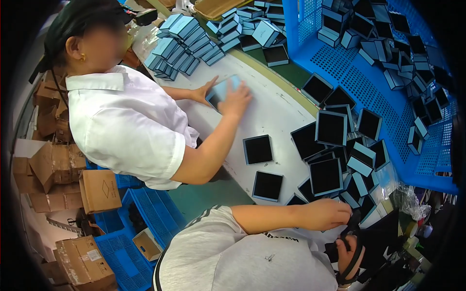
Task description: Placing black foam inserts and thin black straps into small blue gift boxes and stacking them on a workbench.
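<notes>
My left hand (pixel 326 214) reaches over the near end of the table with its fingers curled closed. Against its fingertips is a dark object (pixel 356 219), too unclear to name. Lower down, my right hand (pixel 345 253) is partly covered by a black strap (pixel 359 256); its fingers look bent around something dark that I cannot make out. Just beyond my left hand lies a heap of open, shallow light-blue boxes with black insides, one (pixel 326 176) nearest it. Two more, a box (pixel 257 149) and another box (pixel 268 185), lie apart on the white table (pixel 286 126).
Across the table a co-worker in a white shirt (pixel 124 121) handles a light-blue box (pixel 224 92), blurred by motion. Closed boxes (pixel 182 46) are stacked beyond. A large blue crate (pixel 349 72) holds many boxes. Cartons (pixel 99 190) and blue crates (pixel 155 208) stand at left.
</notes>
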`<move>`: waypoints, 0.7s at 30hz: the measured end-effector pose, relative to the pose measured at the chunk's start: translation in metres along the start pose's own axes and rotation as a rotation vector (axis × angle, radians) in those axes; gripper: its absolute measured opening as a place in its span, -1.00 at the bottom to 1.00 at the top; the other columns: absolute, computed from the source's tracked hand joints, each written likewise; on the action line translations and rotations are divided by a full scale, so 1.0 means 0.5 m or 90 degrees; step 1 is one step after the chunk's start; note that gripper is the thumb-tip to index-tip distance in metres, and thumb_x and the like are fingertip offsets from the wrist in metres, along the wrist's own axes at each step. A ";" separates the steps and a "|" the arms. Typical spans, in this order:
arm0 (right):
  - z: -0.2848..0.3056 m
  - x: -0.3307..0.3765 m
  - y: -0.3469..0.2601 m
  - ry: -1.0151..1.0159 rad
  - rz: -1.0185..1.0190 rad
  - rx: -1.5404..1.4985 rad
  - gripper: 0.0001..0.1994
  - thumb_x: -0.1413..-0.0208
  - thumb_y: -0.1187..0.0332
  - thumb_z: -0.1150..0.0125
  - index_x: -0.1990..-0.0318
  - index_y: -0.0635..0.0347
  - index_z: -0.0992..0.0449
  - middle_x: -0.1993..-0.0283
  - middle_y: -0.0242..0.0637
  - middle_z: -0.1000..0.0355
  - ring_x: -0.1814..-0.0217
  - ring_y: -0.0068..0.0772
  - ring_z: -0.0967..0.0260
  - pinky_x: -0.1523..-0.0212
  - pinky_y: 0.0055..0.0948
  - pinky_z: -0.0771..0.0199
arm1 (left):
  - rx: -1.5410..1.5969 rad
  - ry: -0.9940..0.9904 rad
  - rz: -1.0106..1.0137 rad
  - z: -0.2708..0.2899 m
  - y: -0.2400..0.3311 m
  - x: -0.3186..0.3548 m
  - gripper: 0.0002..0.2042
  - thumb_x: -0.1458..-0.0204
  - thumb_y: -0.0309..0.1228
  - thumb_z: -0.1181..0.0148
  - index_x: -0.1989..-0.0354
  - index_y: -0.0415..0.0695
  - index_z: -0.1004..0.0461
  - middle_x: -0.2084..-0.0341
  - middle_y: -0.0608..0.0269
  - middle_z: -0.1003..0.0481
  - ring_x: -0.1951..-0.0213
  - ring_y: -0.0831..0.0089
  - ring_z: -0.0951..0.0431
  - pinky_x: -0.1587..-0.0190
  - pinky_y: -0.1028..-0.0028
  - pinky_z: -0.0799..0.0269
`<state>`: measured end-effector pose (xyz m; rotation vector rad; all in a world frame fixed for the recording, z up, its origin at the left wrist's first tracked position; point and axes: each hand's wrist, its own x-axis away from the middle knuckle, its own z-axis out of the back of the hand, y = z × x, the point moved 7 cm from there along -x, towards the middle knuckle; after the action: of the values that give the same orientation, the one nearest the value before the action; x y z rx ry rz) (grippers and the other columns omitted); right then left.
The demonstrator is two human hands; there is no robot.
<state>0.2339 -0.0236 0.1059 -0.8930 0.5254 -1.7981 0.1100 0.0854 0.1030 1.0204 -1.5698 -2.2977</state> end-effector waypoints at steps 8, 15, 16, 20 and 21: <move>0.025 0.035 -0.049 0.214 -0.034 -0.062 -0.43 0.24 0.56 -0.34 -0.03 0.26 -0.27 0.43 -0.27 -0.35 0.41 -0.50 -0.29 0.27 -0.53 -0.34 | 0.075 -0.026 0.025 -0.043 -0.001 0.036 -0.92 0.10 -0.52 -0.11 0.41 -0.17 -0.36 0.40 0.15 -0.34 0.33 0.17 -0.41 0.32 0.30 -0.35; 0.040 0.161 0.049 0.207 -0.003 -0.045 -0.80 0.19 0.58 -0.25 0.33 0.29 -0.42 0.47 -0.30 -0.31 0.48 -0.41 -0.24 0.41 -0.52 -0.23 | 0.236 -0.153 0.081 -0.061 0.012 0.118 -0.80 -0.02 -0.42 -0.14 0.18 -0.17 -0.44 0.15 0.19 -0.41 0.17 0.24 -0.45 0.18 0.39 -0.38; 0.065 0.227 0.137 0.242 -0.088 -0.181 -0.78 0.05 0.45 -0.24 0.24 0.28 -0.40 0.42 -0.39 -0.30 0.48 -0.54 -0.18 0.44 -0.56 -0.19 | 0.254 -0.130 0.076 -0.034 0.018 0.146 -0.75 -0.04 -0.39 -0.15 0.10 -0.16 -0.45 0.09 0.21 -0.43 0.13 0.30 -0.46 0.13 0.42 -0.39; 0.069 0.538 0.438 0.385 -0.215 -0.686 -0.46 -0.08 0.25 -0.21 -0.16 0.28 -0.21 0.31 -0.42 -0.27 0.42 -0.68 -0.12 0.37 -0.65 -0.20 | 0.578 -0.353 0.601 0.021 -0.105 0.423 -0.79 -0.08 -0.41 -0.13 0.15 -0.23 -0.51 0.19 0.21 -0.52 0.08 0.45 -0.47 -0.01 0.46 -0.35; 0.046 0.592 0.456 0.482 -0.279 -0.681 -0.45 -0.13 0.29 -0.14 -0.23 0.28 -0.15 0.28 -0.43 -0.27 0.41 -0.69 -0.11 0.29 -0.67 -0.24 | 0.516 -0.219 0.722 0.050 -0.156 0.524 -0.80 -0.07 -0.44 -0.13 0.17 -0.26 -0.51 0.20 0.18 -0.53 0.12 0.45 -0.49 0.00 0.48 -0.35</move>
<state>0.3260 -0.3830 0.0582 -1.0155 2.0305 -2.2235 -0.0842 0.0069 -0.0743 -0.2836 -2.3761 -1.0680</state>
